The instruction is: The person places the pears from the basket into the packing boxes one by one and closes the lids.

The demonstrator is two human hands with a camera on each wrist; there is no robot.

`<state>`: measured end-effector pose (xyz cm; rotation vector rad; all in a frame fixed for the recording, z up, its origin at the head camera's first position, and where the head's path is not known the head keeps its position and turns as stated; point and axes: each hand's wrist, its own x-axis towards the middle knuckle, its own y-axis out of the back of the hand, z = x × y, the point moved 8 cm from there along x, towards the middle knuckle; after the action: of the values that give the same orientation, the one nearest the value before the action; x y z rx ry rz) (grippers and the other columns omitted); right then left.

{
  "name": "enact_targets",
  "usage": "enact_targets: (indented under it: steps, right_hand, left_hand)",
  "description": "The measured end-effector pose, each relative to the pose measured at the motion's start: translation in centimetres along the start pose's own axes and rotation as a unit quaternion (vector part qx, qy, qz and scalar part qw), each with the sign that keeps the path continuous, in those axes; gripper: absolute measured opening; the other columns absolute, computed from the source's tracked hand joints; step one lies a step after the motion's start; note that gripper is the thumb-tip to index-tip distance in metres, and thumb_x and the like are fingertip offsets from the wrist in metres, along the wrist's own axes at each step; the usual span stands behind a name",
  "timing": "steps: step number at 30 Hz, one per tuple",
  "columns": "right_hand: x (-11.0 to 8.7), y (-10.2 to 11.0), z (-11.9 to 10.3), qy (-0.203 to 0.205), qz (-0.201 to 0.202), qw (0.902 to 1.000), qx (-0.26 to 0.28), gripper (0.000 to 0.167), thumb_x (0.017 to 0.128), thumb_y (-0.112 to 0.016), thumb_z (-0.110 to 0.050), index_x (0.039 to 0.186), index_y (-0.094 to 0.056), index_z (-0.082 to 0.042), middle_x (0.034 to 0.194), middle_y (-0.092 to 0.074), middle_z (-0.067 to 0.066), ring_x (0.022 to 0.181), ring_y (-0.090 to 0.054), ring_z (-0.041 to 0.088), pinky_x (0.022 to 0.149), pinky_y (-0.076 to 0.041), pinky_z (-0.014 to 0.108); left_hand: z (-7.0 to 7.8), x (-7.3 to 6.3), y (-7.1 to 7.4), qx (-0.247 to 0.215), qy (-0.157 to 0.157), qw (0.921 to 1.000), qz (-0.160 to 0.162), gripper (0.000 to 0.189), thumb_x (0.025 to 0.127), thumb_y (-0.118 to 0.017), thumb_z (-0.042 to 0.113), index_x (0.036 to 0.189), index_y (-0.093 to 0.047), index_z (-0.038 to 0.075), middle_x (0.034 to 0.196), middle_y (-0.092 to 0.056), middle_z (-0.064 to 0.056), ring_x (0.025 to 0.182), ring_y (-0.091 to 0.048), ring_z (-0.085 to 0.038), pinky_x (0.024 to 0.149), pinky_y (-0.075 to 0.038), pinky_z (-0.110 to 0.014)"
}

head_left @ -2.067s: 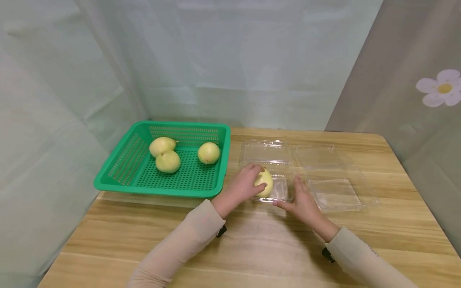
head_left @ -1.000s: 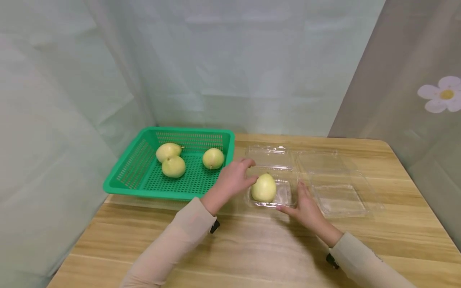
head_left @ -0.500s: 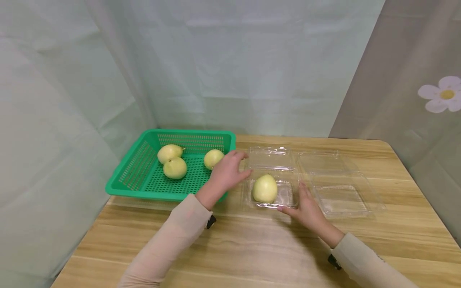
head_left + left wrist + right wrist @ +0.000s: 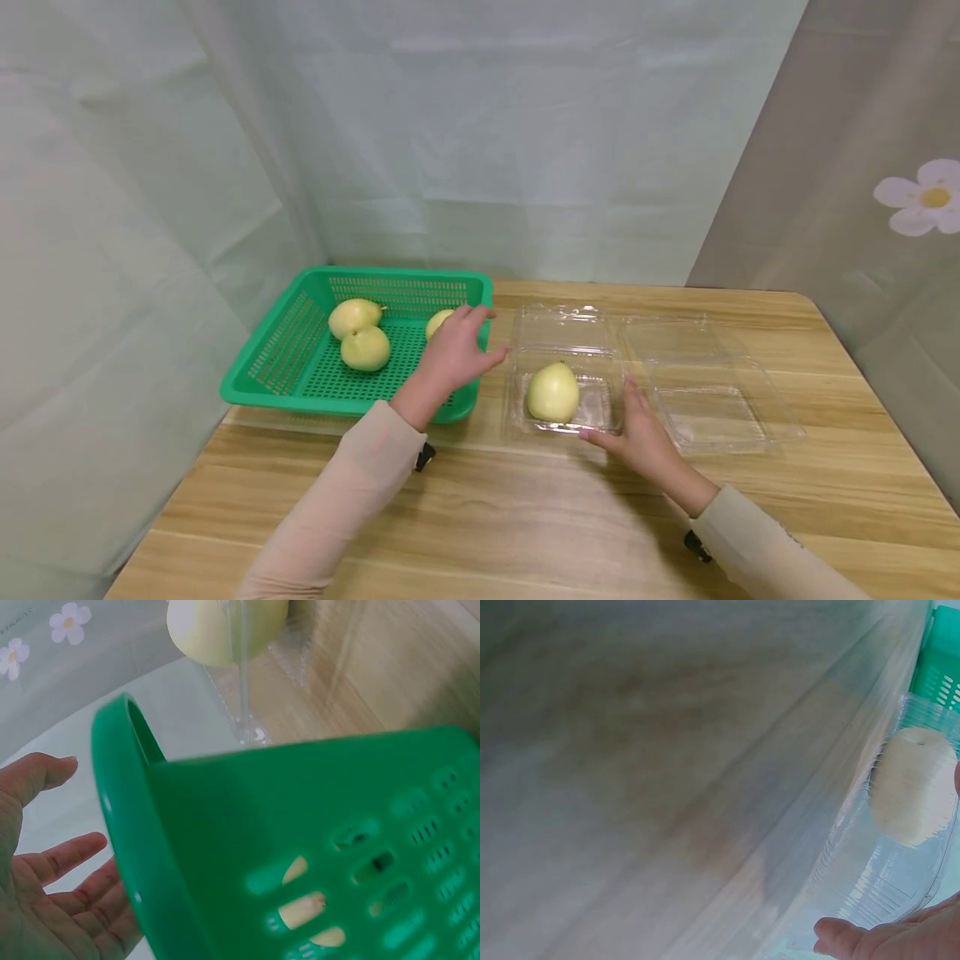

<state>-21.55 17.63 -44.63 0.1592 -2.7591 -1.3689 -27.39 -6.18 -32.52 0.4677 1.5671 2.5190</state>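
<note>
My left hand (image 4: 454, 354) hovers over the right rim of the green plastic basket (image 4: 352, 407), thumb and fingers spread and holding nothing. Partly behind it in the head view is a pale yellow pear (image 4: 438, 322) in the basket. Two more pears, one upper (image 4: 355, 318) and one lower (image 4: 365, 348), touch each other farther left. Another pear (image 4: 553, 392) sits in the left half of an open clear plastic clamshell box (image 4: 595, 404). At that box's front right corner rests my right hand (image 4: 647, 440), its thumb on the front edge and its extended fingers along the side.
A second open clear clamshell box (image 4: 708, 414) lies right of the first, close beside it. Both stand on a wooden table (image 4: 525, 517). Pale curtains (image 4: 480, 150) hang behind and at the sides.
My left hand has let go of the pear in the clamshell box and moved left over the basket's edge. The right hand stays at the box's corner. The head view has shifted slightly.
</note>
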Motion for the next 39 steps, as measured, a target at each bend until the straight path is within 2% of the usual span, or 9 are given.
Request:
enact_targets:
  steps: [3,8,11,18,23,32,39]
  right_hand:
    - [-0.1,0.0,0.0,0.000,-0.001,1.0000,0.002,0.117,0.075,-0.075,-0.050,0.143,-0.009,0.018,0.150,-0.010,0.038,0.136,-0.016,0.054,0.108,-0.022,0.061]
    - [-0.2,0.1,0.0,-0.004,-0.002,1.0000,0.003,0.118,0.075,-0.074,-0.051,0.144,-0.008,0.017,0.150,-0.010,0.038,0.135,-0.016,0.055,0.107,-0.023,0.062]
    - [-0.2,0.1,-0.1,-0.005,-0.002,1.0000,0.002,0.119,0.075,-0.074,-0.052,0.144,-0.008,0.018,0.149,-0.010,0.038,0.135,-0.016,0.056,0.106,-0.023,0.063]
    - [-0.1,0.1,-0.1,-0.006,-0.005,1.0000,-0.001,0.119,0.075,-0.074,-0.053,0.144,-0.007,0.017,0.149,-0.010,0.038,0.135,-0.016,0.056,0.107,-0.022,0.062]
    - [-0.2,0.0,-0.2,-0.007,-0.006,1.0000,-0.005,0.118,0.075,-0.074,-0.052,0.144,-0.007,0.018,0.149,-0.010,0.039,0.134,-0.017,0.056,0.106,-0.023,0.063]
    - [-0.2,0.0,-0.2,0.002,0.001,1.0000,-0.006,0.118,0.074,-0.075,-0.051,0.143,-0.008,0.019,0.148,-0.012,0.040,0.134,-0.017,0.057,0.106,-0.023,0.062]
    - [-0.3,0.0,-0.1,0.003,0.006,0.9999,-0.009,0.120,0.073,-0.074,-0.055,0.143,-0.009,0.019,0.148,-0.012,0.040,0.133,-0.018,0.057,0.106,-0.024,0.062]
  left_hand:
    - [-0.4,-0.1,0.3,0.011,0.004,0.9999,0.000,0.054,0.082,-0.071,0.037,0.125,-0.057,0.007,0.127,-0.056,-0.020,0.120,-0.052,-0.038,0.093,-0.048,-0.050]
    - [-1.1,-0.3,0.7,0.015,0.005,0.9999,0.003,0.057,0.080,-0.071,0.039,0.125,-0.057,0.006,0.114,-0.059,-0.016,0.098,-0.058,-0.032,0.080,-0.051,-0.046]
    - [-1.7,-0.4,1.0,0.013,0.010,0.9999,0.004,0.059,0.080,-0.071,0.040,0.125,-0.056,0.006,0.112,-0.058,-0.016,0.094,-0.058,-0.031,0.077,-0.052,-0.045]
    - [-3.4,-0.7,0.9,0.011,0.030,0.9995,0.002,0.060,0.081,-0.069,0.042,0.128,-0.054,0.008,0.120,-0.056,-0.016,0.099,-0.058,-0.032,0.078,-0.051,-0.046]
    - [-4.5,-1.0,1.1,0.004,0.044,0.9990,0.000,0.061,0.082,-0.069,0.042,0.129,-0.053,0.007,0.119,-0.055,-0.017,0.099,-0.057,-0.033,0.078,-0.051,-0.047]
    - [-6.5,-1.6,1.9,0.033,0.053,0.9979,0.014,0.062,0.082,-0.068,0.041,0.130,-0.052,0.005,0.123,-0.054,-0.020,0.106,-0.056,-0.036,0.080,-0.051,-0.049]
    - [-8.4,-2.1,2.2,0.045,0.065,0.9965,0.029,0.061,0.081,-0.069,0.040,0.128,-0.054,0.005,0.117,-0.056,-0.019,0.100,-0.057,-0.034,0.074,-0.052,-0.049]
